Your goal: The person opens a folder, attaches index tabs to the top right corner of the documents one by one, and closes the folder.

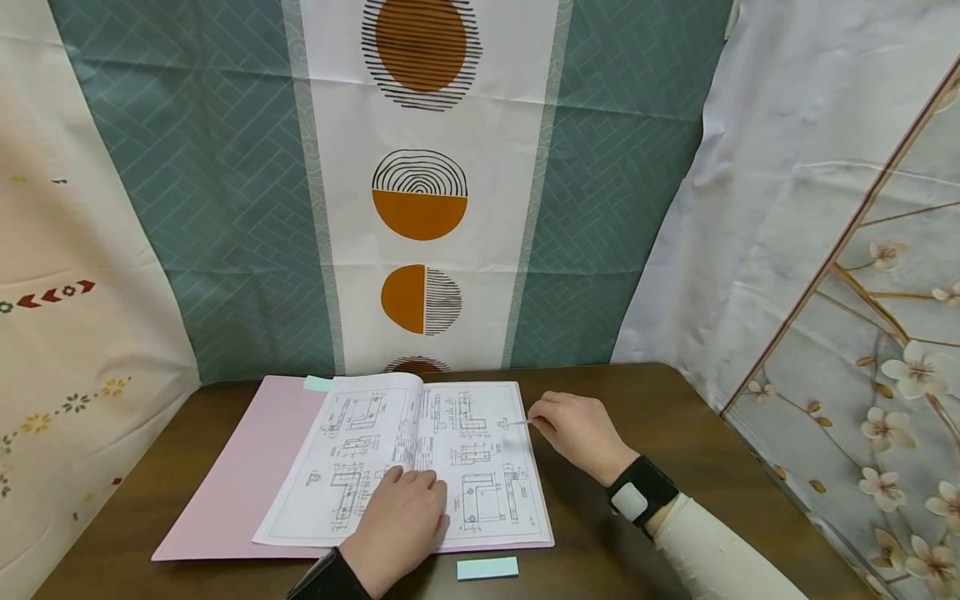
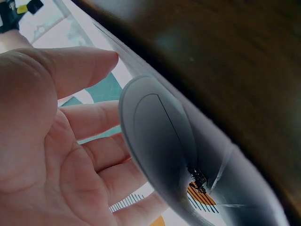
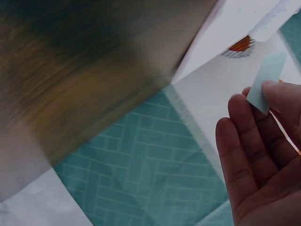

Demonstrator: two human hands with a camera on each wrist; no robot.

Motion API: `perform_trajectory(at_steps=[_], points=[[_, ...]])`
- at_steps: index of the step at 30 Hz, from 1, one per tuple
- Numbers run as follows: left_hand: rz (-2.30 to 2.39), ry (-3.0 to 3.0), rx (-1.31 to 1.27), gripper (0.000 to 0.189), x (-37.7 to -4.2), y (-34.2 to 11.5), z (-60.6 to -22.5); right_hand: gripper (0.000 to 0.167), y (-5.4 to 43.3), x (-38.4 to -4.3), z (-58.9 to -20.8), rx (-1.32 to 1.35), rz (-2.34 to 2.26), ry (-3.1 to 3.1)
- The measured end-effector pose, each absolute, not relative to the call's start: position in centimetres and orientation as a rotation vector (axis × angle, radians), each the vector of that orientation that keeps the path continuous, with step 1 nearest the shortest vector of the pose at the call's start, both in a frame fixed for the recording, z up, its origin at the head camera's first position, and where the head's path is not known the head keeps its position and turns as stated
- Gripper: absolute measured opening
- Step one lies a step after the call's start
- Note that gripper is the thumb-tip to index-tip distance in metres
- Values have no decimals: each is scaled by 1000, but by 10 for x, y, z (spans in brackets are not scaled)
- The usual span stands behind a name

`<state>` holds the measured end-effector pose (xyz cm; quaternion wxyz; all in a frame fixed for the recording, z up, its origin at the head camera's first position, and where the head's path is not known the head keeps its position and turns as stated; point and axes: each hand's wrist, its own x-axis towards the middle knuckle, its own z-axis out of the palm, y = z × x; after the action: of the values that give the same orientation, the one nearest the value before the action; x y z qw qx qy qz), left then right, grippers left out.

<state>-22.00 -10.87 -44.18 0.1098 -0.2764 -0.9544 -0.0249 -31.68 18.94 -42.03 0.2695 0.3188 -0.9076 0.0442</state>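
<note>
An open booklet of technical drawings point(image 1: 504, 467) lies on the table, its left pages bulging up near the spine. My left hand point(image 1: 399, 518) rests over the lower middle of the booklet, fingers loosely extended. In the left wrist view the same hand point(image 2: 70, 141) has its fingers against a curved page point(image 2: 150, 117). Between thumb and fingers, my right hand point(image 1: 581, 433) pinches a pale green sticky tab point(image 3: 268, 82) at the right page's upper right edge. From the head view I cannot tell whether the tab touches the paper.
A pink cover point(image 1: 232, 475) extends left under the pages. One pale green tab point(image 1: 318, 384) sits at the top left of the booklet. A small pad of green sticky notes point(image 1: 487, 568) lies near the front of the brown table point(image 1: 600, 533). Patterned curtains point(image 1: 225, 208) hang behind.
</note>
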Motion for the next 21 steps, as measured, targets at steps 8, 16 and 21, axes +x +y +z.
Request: perform_trajectory(at_steps=[8,16,21], points=[[-95,-2838,-823,32,-219,-108,-440,16,195,-338,-429,842,124,-2453],[-86,-2828,-830,32,-218,-108,-439,16,197,-356,-433,826,126,-2439],[-72,-2850,-824,32,-219,-108,-440,14,194,-369,-433,793,101,-2467]])
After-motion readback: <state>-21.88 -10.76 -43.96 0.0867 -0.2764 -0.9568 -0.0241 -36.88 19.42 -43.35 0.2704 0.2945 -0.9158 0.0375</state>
